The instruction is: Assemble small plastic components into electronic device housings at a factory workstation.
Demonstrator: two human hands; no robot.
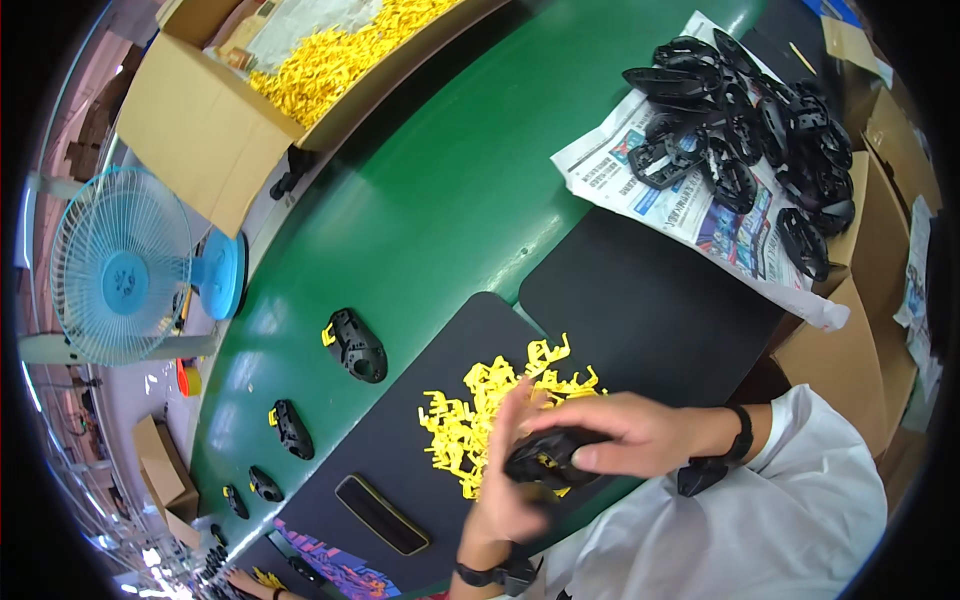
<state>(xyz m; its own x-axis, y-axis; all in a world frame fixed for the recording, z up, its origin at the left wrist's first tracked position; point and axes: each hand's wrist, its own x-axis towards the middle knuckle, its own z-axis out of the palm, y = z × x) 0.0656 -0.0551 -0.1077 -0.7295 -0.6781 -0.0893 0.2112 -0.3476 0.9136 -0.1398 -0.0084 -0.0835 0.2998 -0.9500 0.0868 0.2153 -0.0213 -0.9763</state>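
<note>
My right hand (pixel 635 430) grips a black computer-mouse shell (pixel 548 458) from its right side, thumb on top. A bit of yellow shows inside that shell. Against the shell's left side is my left hand (pixel 500 490), its fingers pointing away from me and smeared by motion; whether it grips anything cannot be made out. Under and beyond both hands, a loose pile of small yellow plastic parts (pixel 465 425) lies on a black mat (pixel 630 310).
Mouse shells with yellow clips, one nearest (pixel 357 345), line the green belt (pixel 420 190). Black shells (pixel 735 130) heap on newspaper (pixel 640 205) at far right, beside cardboard boxes (pixel 850 340). A dark oblong device (pixel 382 514), blue fan (pixel 125 280) and box (pixel 200 130) of yellow parts stand leftward.
</note>
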